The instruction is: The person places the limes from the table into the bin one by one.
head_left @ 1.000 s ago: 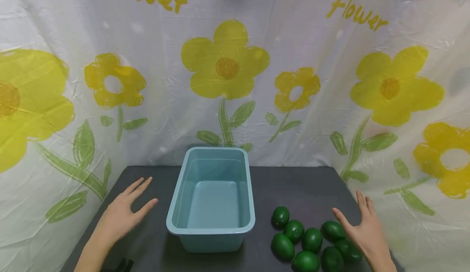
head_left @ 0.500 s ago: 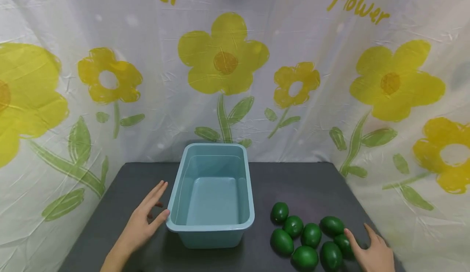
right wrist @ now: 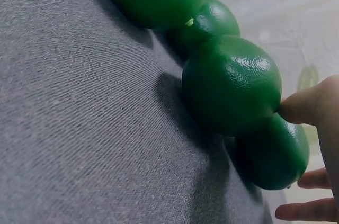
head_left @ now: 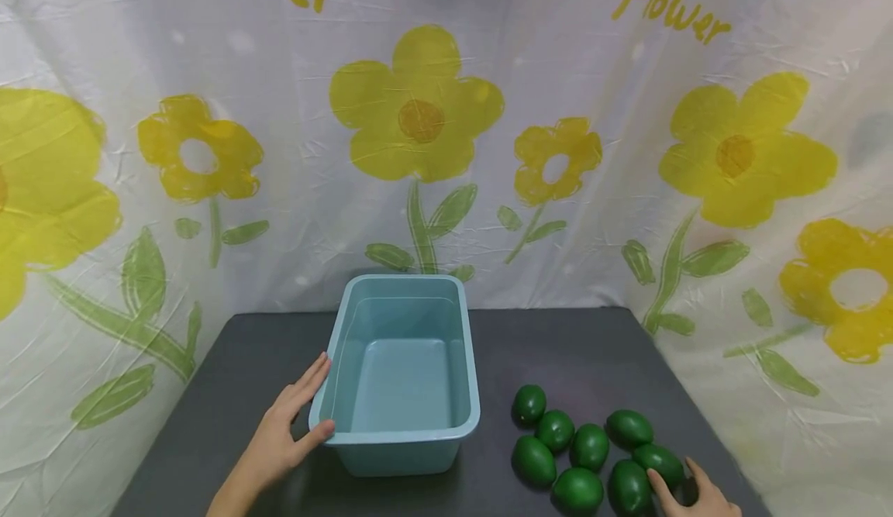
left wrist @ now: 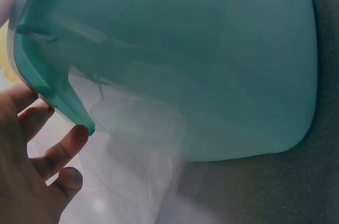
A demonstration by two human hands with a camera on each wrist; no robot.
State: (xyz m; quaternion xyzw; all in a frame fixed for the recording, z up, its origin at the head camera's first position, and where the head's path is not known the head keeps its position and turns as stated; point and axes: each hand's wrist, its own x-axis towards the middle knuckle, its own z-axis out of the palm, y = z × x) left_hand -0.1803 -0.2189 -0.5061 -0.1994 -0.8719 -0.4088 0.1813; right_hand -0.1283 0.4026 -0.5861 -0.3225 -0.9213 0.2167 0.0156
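A light blue plastic basin [head_left: 405,437] with bare inside stands in the middle of the dark table. My left hand [head_left: 282,436] holds its near left corner, the thumb over the front rim and the fingers along the left rim. In the left wrist view the fingers [left wrist: 66,150] curl at the lip of the basin [left wrist: 254,75]. At the right, glossy dark green avocados lie grouped. My right hand [head_left: 687,494] reaches the rightmost avocado [head_left: 659,464], thumb and fingers spread on either side. In the right wrist view its thumb [right wrist: 304,107] meets the avocados' skin.
Several more avocados [head_left: 533,461] lie between the basin and my right hand. A white curtain [head_left: 586,253] printed with yellow flowers hangs behind and at both sides of the dark tabletop [head_left: 558,354].
My left hand has come rightward from apart to the basin's corner and now holds its rim. My right hand has lowered toward the near right, down to the rightmost avocado.
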